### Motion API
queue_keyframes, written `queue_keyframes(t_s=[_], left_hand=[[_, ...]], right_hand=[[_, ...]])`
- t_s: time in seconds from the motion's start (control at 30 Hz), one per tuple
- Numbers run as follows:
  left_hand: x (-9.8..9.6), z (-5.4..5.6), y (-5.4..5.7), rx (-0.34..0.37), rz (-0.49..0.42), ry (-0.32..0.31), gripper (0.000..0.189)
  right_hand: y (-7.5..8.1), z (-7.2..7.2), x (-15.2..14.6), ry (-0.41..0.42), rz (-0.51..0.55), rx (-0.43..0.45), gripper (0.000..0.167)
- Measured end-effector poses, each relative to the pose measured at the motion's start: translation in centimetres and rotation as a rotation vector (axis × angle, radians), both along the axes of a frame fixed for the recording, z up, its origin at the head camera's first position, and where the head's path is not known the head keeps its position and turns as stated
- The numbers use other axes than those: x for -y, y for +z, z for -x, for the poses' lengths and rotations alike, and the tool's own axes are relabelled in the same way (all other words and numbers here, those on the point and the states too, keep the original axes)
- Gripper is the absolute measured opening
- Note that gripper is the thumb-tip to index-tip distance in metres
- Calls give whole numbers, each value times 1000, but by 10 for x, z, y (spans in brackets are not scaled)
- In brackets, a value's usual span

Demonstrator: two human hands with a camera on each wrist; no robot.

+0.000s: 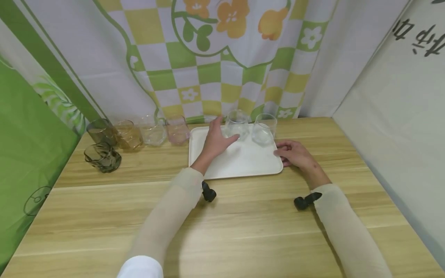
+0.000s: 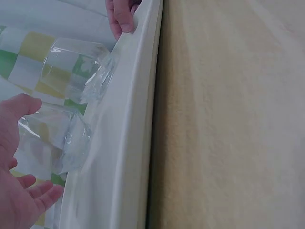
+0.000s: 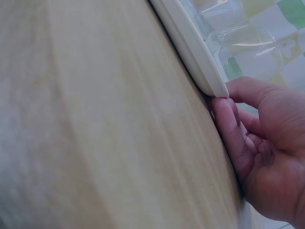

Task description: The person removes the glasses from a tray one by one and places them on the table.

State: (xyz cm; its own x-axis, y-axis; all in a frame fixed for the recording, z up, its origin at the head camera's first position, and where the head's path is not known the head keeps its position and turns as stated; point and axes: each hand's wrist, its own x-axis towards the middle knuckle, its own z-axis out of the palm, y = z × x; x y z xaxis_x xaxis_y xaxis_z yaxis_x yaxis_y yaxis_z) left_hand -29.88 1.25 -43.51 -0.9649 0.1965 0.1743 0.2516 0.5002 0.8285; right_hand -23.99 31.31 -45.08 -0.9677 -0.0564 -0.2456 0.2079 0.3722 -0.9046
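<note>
A white rectangular tray (image 1: 240, 158) lies on the table with two clear drinking glasses standing toward its back. My left hand (image 1: 216, 141) is at the left glass (image 1: 237, 125), thumb and fingers spread apart beside it; in the left wrist view the hand (image 2: 19, 167) is not closed round that glass (image 2: 57, 138). The right glass (image 1: 264, 130) stands a little apart from it. At the tray's right edge my right hand (image 1: 293, 154) pinches the rim. In the right wrist view its thumb lies on top of the tray edge (image 3: 209, 81) and a finger is under it.
To the left of the tray several glasses stand grouped: a pink one (image 1: 177, 131), a clear one (image 1: 153, 132), an amber one (image 1: 128, 136) and dark smoky ones (image 1: 103, 157). A checked floral curtain (image 1: 215, 77) hangs behind the wooden table (image 1: 250, 231).
</note>
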Motion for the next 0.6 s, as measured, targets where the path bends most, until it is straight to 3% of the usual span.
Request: queue_keyframes(t_s=[0.6], left_hand=[[-21,17,10,-11,-53,35,98]], right_hand=[[2,1,0,1,-24,30,49]])
